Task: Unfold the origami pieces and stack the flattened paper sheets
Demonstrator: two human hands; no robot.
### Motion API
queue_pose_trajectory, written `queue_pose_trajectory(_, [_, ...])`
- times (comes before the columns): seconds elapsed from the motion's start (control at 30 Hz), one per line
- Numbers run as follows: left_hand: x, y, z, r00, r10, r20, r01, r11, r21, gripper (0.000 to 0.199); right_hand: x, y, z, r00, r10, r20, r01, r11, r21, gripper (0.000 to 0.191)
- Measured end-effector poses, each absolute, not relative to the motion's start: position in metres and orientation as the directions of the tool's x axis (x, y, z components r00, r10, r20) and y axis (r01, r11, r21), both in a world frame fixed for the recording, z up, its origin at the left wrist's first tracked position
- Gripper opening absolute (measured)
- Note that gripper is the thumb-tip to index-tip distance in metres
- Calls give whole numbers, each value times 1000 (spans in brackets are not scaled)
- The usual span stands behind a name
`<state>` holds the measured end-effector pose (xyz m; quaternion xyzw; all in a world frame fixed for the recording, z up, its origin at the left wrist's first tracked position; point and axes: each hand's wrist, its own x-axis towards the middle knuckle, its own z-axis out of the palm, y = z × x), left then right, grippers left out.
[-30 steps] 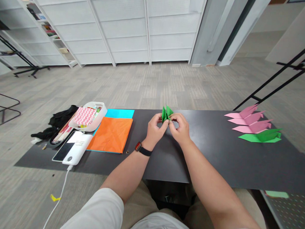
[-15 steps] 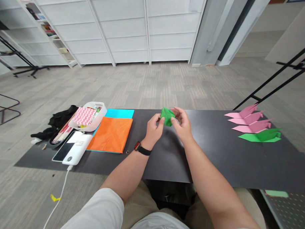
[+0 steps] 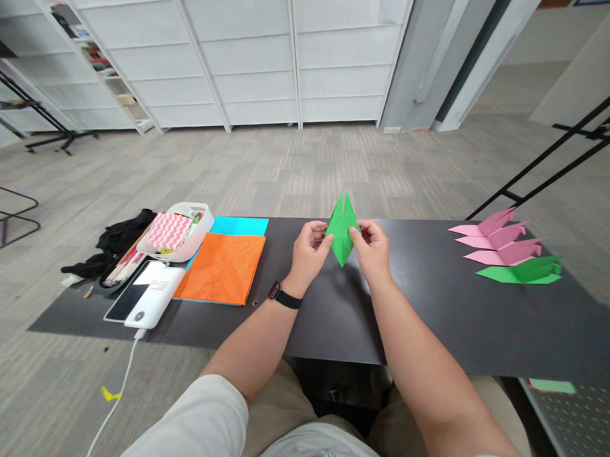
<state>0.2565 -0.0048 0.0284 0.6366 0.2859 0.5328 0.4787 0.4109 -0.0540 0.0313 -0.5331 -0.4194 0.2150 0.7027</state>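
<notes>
A folded green origami paper (image 3: 342,226) is held up between my two hands, above the far half of the dark table. Its shape is a long kite, with two narrow points side by side at the top and one point below. My left hand (image 3: 310,245) pinches its left edge, thumb in front. On the opposite edge, my right hand (image 3: 372,247) grips it the same way. The fingers behind the paper are partly hidden. To the right lies a finished-looking green paper bird (image 3: 521,271) beside several pink paper birds (image 3: 504,252).
Orange paper sheets (image 3: 223,269) lie over blue sheets (image 3: 240,226) on the left of the table (image 3: 432,313). Beyond them are a white plastic box (image 3: 199,235), a white power bank (image 3: 155,296) with a cable, a phone (image 3: 127,302) and black cloth (image 3: 124,239).
The green paper has turned from a compact, foreshortened shape to a tall kite with two points upward. Both hands still hold it; my right hand has shifted slightly right.
</notes>
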Motion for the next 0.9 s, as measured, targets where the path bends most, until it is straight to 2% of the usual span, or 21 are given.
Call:
queue_pose_trajectory(0.13, [257,-2,24,309,882,354,-135,-328,935,26,413,-53,28,552,749,367,162,336,-928,29])
queue_pose_trajectory(0.3, [257,-1,25,332,889,314,-130,-287,949,29,413,-53,28,520,762,387,172,350,-921,30])
queue_pose_trajectory(0.53, [255,2,28,200,897,395,-46,-394,918,28,408,-55,32,483,777,403,111,402,-909,37])
queue_pose_trajectory(0.6, [255,4,27,188,919,348,-90,-336,937,29,409,-56,32,464,792,396,90,403,-911,38])
queue_pose_trajectory(0.77, [257,7,27,284,943,172,-321,-76,944,33,415,-51,25,441,831,339,76,342,-937,41])
queue_pose_trajectory(0.9, [256,9,29,295,946,138,-348,-28,937,38,417,-47,19,410,861,299,62,301,-952,45])
